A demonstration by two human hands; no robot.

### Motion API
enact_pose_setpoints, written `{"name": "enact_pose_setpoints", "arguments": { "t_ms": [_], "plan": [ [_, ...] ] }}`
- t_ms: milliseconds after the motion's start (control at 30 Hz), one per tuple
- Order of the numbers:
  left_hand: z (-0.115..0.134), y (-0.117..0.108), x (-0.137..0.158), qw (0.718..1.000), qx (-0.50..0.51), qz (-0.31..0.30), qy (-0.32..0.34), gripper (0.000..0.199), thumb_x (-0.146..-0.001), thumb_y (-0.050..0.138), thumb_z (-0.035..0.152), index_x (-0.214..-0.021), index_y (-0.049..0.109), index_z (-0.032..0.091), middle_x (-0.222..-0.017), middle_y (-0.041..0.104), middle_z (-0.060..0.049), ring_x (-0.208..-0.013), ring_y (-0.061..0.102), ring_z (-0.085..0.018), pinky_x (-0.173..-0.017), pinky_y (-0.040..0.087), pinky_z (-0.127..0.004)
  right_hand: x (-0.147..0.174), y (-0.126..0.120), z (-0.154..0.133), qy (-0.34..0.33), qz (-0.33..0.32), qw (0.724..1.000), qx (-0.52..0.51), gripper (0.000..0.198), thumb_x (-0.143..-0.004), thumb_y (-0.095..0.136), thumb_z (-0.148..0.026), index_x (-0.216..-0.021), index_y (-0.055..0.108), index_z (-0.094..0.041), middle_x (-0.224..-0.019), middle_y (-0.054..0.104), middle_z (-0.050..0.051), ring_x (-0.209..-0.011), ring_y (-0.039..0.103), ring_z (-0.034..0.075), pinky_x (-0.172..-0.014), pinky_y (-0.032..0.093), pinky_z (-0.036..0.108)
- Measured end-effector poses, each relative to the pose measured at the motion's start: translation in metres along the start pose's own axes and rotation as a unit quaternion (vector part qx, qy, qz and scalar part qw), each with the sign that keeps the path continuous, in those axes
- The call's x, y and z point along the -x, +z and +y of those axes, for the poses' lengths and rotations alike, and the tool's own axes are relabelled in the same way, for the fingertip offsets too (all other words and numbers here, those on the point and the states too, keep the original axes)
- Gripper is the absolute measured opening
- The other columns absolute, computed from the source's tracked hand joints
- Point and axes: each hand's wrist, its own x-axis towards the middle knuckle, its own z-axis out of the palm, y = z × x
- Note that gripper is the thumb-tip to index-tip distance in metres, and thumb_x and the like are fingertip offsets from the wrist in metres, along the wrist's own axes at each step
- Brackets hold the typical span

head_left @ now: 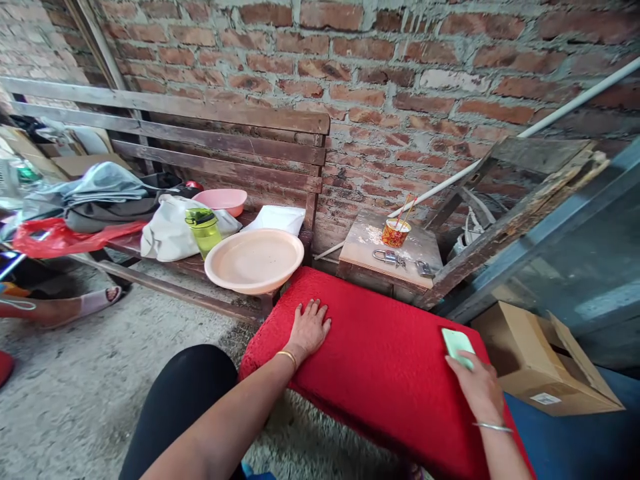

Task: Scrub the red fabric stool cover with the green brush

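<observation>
A red cloth cover (pixel 380 353) lies over a long, flat, bench-like surface in front of me. My left hand (pixel 309 328) rests flat on its left part, fingers stretched out, holding nothing. Near the right end, my right hand (pixel 477 383) grips a light green rounded rectangular object (pixel 456 343) at or just over the cloth. Its underside is hidden, so I cannot make out its exact kind. The fingers curl around its near edge.
A wooden bench (pixel 225 120) carries a peach basin (pixel 255 260), a green bottle (pixel 203 230) and bags. A small table (pixel 360 250) holds a red-gold tin (pixel 396 232) and padlocks (pixel 387 257). A cardboard box (pixel 540 360) stands right. Another person's foot (pixel 100 299) shows left.
</observation>
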Motion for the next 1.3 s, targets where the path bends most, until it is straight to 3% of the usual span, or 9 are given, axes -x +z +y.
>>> {"name": "enact_pose_setpoints", "arguments": {
  "t_ms": [133, 233, 433, 533, 667, 800, 1033, 1167, 1300],
  "plan": [
    [0.001, -0.003, 0.0, 1.0, 0.006, -0.007, -0.004, 0.048, -0.101, 0.039, 0.041, -0.141, 0.055, 0.021, -0.152, 0.048, -0.013, -0.143, 0.04, -0.029, -0.119, 0.026, -0.056, -0.002, -0.029, 0.051, 0.091, 0.034, 0.995, 0.006, 0.061, -0.064, 0.047, -0.074, -0.096, 0.071, -0.029, -0.07, 0.058, 0.013, -0.079, 0.06, 0.041, -0.071, 0.047, 0.054],
    [0.002, -0.006, 0.0, 1.0, 0.01, -0.012, -0.008, 0.049, -0.101, 0.039, 0.042, -0.142, 0.054, 0.021, -0.153, 0.048, -0.013, -0.143, 0.039, -0.028, -0.119, 0.025, -0.056, 0.005, -0.032, 0.048, 0.088, 0.069, 0.994, -0.012, 0.054, -0.063, 0.049, -0.075, -0.087, 0.07, -0.032, -0.068, 0.056, 0.012, -0.084, 0.059, 0.045, -0.071, 0.046, 0.059],
    [0.001, -0.007, 0.0, 1.0, 0.004, -0.02, -0.01, 0.049, -0.101, 0.039, 0.043, -0.143, 0.054, 0.021, -0.154, 0.047, -0.012, -0.144, 0.038, -0.028, -0.119, 0.025, -0.055, 0.077, 0.019, -0.053, -0.146, -0.017, 0.98, -0.135, 0.05, -0.071, 0.056, -0.063, -0.099, 0.071, -0.024, -0.099, 0.061, 0.011, -0.094, 0.062, 0.03, -0.089, 0.052, 0.045],
    [-0.001, -0.006, 0.0, 1.0, -0.006, -0.017, -0.01, 0.048, -0.101, 0.04, 0.041, -0.142, 0.054, 0.021, -0.153, 0.048, -0.012, -0.144, 0.039, -0.028, -0.119, 0.026, -0.055, 0.132, 0.044, -0.103, -0.307, -0.117, 0.936, -0.123, 0.03, -0.08, 0.06, -0.041, -0.105, 0.07, -0.027, -0.107, 0.062, 0.008, -0.098, 0.061, 0.025, -0.09, 0.051, 0.04],
    [-0.001, -0.006, 0.0, 1.0, -0.019, -0.013, -0.006, 0.047, -0.101, 0.04, 0.04, -0.142, 0.055, 0.022, -0.153, 0.048, -0.012, -0.143, 0.04, -0.028, -0.118, 0.027, -0.054, 0.168, 0.05, -0.129, -0.382, -0.156, 0.909, -0.055, 0.025, -0.082, 0.065, -0.025, -0.107, 0.068, -0.03, -0.114, 0.062, 0.006, -0.108, 0.058, 0.026, -0.098, 0.046, 0.042],
    [0.0, -0.006, -0.001, 0.999, -0.027, -0.018, -0.008, 0.047, -0.101, 0.04, 0.04, -0.142, 0.054, 0.022, -0.153, 0.048, -0.012, -0.143, 0.04, -0.027, -0.118, 0.028, -0.053, 0.144, 0.036, -0.1, -0.33, -0.143, 0.932, -0.035, 0.027, -0.083, 0.064, -0.027, -0.11, 0.068, -0.029, -0.111, 0.063, 0.006, -0.105, 0.061, 0.025, -0.097, 0.047, 0.042],
    [0.0, -0.008, 0.0, 0.999, -0.031, -0.023, -0.005, 0.049, -0.102, 0.038, 0.041, -0.144, 0.053, 0.019, -0.153, 0.047, -0.013, -0.144, 0.039, -0.027, -0.118, 0.028, -0.053, 0.078, 0.006, 0.006, -0.168, -0.027, 0.984, -0.042, 0.04, -0.082, 0.053, -0.048, -0.108, 0.07, -0.025, -0.106, 0.065, 0.009, -0.099, 0.064, 0.027, -0.091, 0.051, 0.042],
    [0.001, -0.009, 0.0, 0.999, -0.029, -0.025, -0.008, 0.049, -0.101, 0.038, 0.041, -0.143, 0.053, 0.02, -0.154, 0.047, -0.012, -0.144, 0.039, -0.027, -0.118, 0.027, -0.054, 0.067, -0.03, 0.06, -0.063, 0.014, 0.997, 0.046, 0.055, -0.081, 0.044, -0.062, -0.108, 0.072, -0.024, -0.099, 0.066, 0.015, -0.09, 0.066, 0.034, -0.083, 0.053, 0.048],
    [0.0, -0.008, -0.001, 0.999, -0.026, -0.025, -0.01, 0.049, -0.101, 0.038, 0.042, -0.143, 0.054, 0.022, -0.153, 0.047, -0.012, -0.143, 0.039, -0.028, -0.118, 0.027, -0.054, 0.065, -0.053, 0.081, 0.019, 0.041, 0.988, 0.149, 0.073, -0.085, 0.028, -0.07, -0.118, 0.072, -0.022, -0.096, 0.062, 0.021, -0.074, 0.064, 0.036, -0.071, 0.051, 0.051]
  ]
}}
